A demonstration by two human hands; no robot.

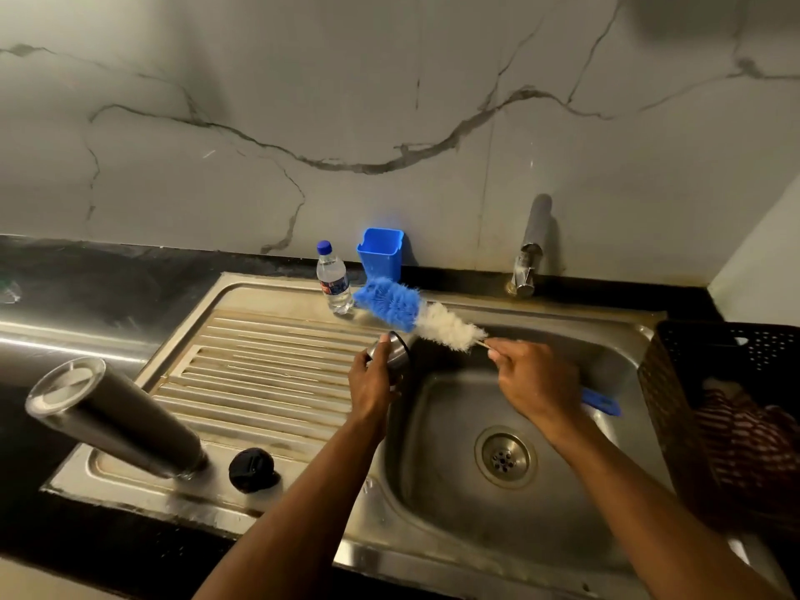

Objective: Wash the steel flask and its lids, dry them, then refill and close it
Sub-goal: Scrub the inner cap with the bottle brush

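Steel, dull and streaked, makes up the sink and its ribbed draining board, set into a black counter below a grey-veined marble wall. On the board's near left corner the tall cylindrical steel flask stands with its open mouth up, and just beside it lies a round black plastic lid. Over the edge between board and basin, the left hand grasps a small steel cup-shaped lid, fingers curled round it. The right hand grips the thin stem of a bottle brush with blue and white bristles, its bristle head above the cup lid and its blue handle end showing past the wrist. At the back stand a small clear plastic water bottle with a blue cap, a blue plastic holder and a chrome tap. A dark perforated basket holding striped cloth sits at the right.
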